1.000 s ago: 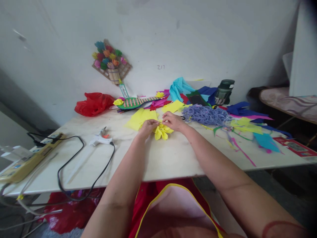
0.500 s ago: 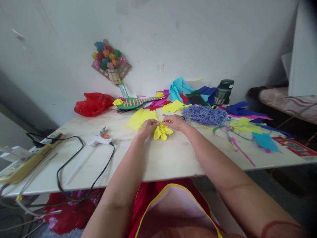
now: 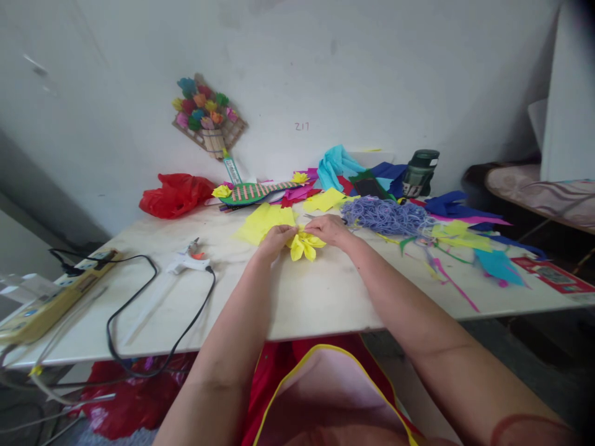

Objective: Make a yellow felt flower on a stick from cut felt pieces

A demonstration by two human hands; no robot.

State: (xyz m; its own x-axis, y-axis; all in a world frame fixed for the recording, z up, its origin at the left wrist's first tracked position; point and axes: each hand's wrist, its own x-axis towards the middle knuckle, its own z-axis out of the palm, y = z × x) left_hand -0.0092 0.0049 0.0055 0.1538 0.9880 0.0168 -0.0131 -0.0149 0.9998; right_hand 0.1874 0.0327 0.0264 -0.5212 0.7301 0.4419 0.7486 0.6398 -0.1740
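Note:
A small yellow paper flower (image 3: 305,246) sits on the white table (image 3: 316,291), held between both my hands. My left hand (image 3: 276,238) pinches its left side with closed fingers. My right hand (image 3: 329,228) grips its top right edge. A flat yellow paper sheet (image 3: 264,222) lies just behind my left hand. A bundle of purple string (image 3: 385,215) rests right of my right hand.
A white glue gun (image 3: 188,263) with a black cord (image 3: 139,310) lies at left, near a yellow power strip (image 3: 51,300). A red plastic bag (image 3: 175,194), a green craft guitar (image 3: 258,191), coloured paper scraps (image 3: 465,238) and a dark green jar (image 3: 421,172) line the back.
My right hand has shifted slightly on the flower's top, and the flower's petals turned a little. My left hand stays in place.

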